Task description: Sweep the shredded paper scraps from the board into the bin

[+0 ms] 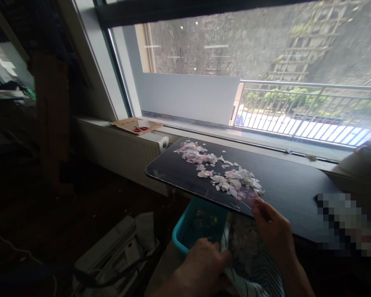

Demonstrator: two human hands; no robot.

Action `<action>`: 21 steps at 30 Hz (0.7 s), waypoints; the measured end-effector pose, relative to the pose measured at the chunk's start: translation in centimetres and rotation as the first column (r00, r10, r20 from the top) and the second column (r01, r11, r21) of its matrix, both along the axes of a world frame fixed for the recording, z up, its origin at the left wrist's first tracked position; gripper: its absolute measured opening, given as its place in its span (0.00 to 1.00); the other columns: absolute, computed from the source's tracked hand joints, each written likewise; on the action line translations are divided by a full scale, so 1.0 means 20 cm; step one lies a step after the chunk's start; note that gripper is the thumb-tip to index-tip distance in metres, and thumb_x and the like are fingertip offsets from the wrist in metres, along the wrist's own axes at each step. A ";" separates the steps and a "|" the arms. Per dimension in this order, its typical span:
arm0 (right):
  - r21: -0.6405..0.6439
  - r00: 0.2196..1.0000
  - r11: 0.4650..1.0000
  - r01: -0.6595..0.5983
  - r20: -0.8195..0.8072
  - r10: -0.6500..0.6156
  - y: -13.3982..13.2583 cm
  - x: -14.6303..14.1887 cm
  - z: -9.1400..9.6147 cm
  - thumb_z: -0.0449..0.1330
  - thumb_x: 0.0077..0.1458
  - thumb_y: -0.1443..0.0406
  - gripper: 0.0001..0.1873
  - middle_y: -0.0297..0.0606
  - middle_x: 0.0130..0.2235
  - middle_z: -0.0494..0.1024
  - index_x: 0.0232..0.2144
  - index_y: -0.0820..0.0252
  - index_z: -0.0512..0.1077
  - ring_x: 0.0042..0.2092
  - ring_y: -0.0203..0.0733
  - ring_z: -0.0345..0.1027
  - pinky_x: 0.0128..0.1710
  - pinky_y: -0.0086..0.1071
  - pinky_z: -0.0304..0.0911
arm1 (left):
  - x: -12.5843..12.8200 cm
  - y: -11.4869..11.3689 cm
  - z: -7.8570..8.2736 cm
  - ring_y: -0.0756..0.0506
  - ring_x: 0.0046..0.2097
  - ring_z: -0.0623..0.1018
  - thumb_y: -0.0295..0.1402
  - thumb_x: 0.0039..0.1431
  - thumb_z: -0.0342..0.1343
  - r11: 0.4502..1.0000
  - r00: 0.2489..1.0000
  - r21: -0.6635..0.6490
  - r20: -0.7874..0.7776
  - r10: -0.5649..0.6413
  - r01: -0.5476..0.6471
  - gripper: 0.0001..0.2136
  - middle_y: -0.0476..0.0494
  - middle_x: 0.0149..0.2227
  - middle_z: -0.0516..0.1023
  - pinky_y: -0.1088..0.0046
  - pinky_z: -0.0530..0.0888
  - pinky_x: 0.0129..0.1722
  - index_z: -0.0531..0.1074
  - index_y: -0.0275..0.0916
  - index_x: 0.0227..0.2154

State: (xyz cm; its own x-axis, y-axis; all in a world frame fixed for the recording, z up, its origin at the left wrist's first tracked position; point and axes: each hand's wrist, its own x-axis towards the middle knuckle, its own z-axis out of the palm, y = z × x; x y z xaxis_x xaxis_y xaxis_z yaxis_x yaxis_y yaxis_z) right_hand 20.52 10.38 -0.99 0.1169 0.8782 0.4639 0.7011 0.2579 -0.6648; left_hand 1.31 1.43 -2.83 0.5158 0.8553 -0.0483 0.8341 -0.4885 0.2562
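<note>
My left hand [204, 262] is closed around the edge of a striped cloth [227, 235], beside a turquoise basin [179, 239]. Small pale paper pieces lie in the cloth's fold and a few inside the basin. At the table's near edge, my right hand [272, 227] has its fingers pinched together. A thin pale line shows by its fingertips; what it belongs to is unclear. Just beyond the fingertips, paper scraps [238, 179], white with some pink, are heaped loosely across the dark table [284, 177]. The insides of both hands are hidden.
Red-handled scissors [141, 129] rest on a brown paper envelope [126, 123] on the sill above a radiator [126, 152]. A box of white parts [120, 251] stands on the floor at left. A pixelated object [349, 222] lies at the table's right.
</note>
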 end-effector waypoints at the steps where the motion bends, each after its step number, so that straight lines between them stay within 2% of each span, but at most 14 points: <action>1: -0.013 1.000 1.000 -0.027 0.001 0.027 0.00 0.00 0.00 0.57 0.52 0.54 0.19 0.37 0.31 0.81 0.39 0.59 0.78 0.32 0.41 0.75 0.31 0.27 0.68 | 0.00 0.00 0.00 0.40 0.33 0.78 0.46 0.51 0.58 1.000 1.000 -0.001 -0.002 0.001 -0.001 0.14 0.45 0.32 0.77 0.64 0.73 0.36 0.71 0.42 0.35; 3: -0.022 0.998 0.998 -0.056 -0.013 0.056 -0.01 0.00 0.00 0.57 0.52 0.54 0.19 0.36 0.30 0.81 0.38 0.59 0.78 0.31 0.41 0.75 0.30 0.27 0.68 | 0.00 0.00 0.00 0.40 0.32 0.78 0.45 0.51 0.58 1.000 1.000 -0.002 -0.005 -0.002 0.002 0.13 0.45 0.32 0.77 0.65 0.73 0.36 0.71 0.42 0.35; 9: 0.000 1.000 1.000 -0.024 0.016 0.024 -0.01 0.00 -0.01 0.57 0.52 0.54 0.19 0.37 0.32 0.81 0.39 0.59 0.78 0.33 0.42 0.76 0.30 0.27 0.68 | 0.00 0.00 0.01 0.41 0.33 0.78 0.45 0.52 0.58 1.000 1.000 -0.003 -0.008 -0.003 0.003 0.14 0.45 0.32 0.77 0.66 0.73 0.36 0.72 0.42 0.36; 17: 0.004 0.965 0.966 -0.260 -0.030 0.260 -0.15 -0.20 -0.01 0.54 0.55 0.58 0.15 0.38 0.35 0.81 0.37 0.58 0.77 0.34 0.41 0.75 0.34 0.29 0.70 | 0.00 0.00 0.00 0.40 0.35 0.78 0.44 0.52 0.57 1.000 1.000 0.005 -0.022 -0.009 0.009 0.14 0.45 0.33 0.77 0.63 0.72 0.39 0.70 0.41 0.37; 19: 0.011 0.978 0.979 -0.204 -0.048 0.204 -0.14 -0.17 -0.01 0.55 0.55 0.57 0.16 0.39 0.35 0.81 0.37 0.59 0.78 0.33 0.42 0.75 0.34 0.29 0.70 | 0.00 0.00 0.00 0.40 0.34 0.78 0.43 0.52 0.58 1.000 1.000 -0.008 -0.023 -0.013 0.013 0.13 0.45 0.33 0.77 0.63 0.72 0.38 0.70 0.42 0.36; 21: 0.017 0.996 0.998 -0.065 -0.055 0.066 -0.10 -0.10 0.00 0.56 0.54 0.55 0.18 0.40 0.34 0.81 0.38 0.60 0.78 0.32 0.43 0.75 0.32 0.30 0.69 | 0.00 0.00 0.01 0.40 0.34 0.78 0.43 0.51 0.58 1.000 1.000 -0.028 -0.028 -0.012 0.012 0.13 0.45 0.34 0.77 0.64 0.72 0.37 0.70 0.42 0.36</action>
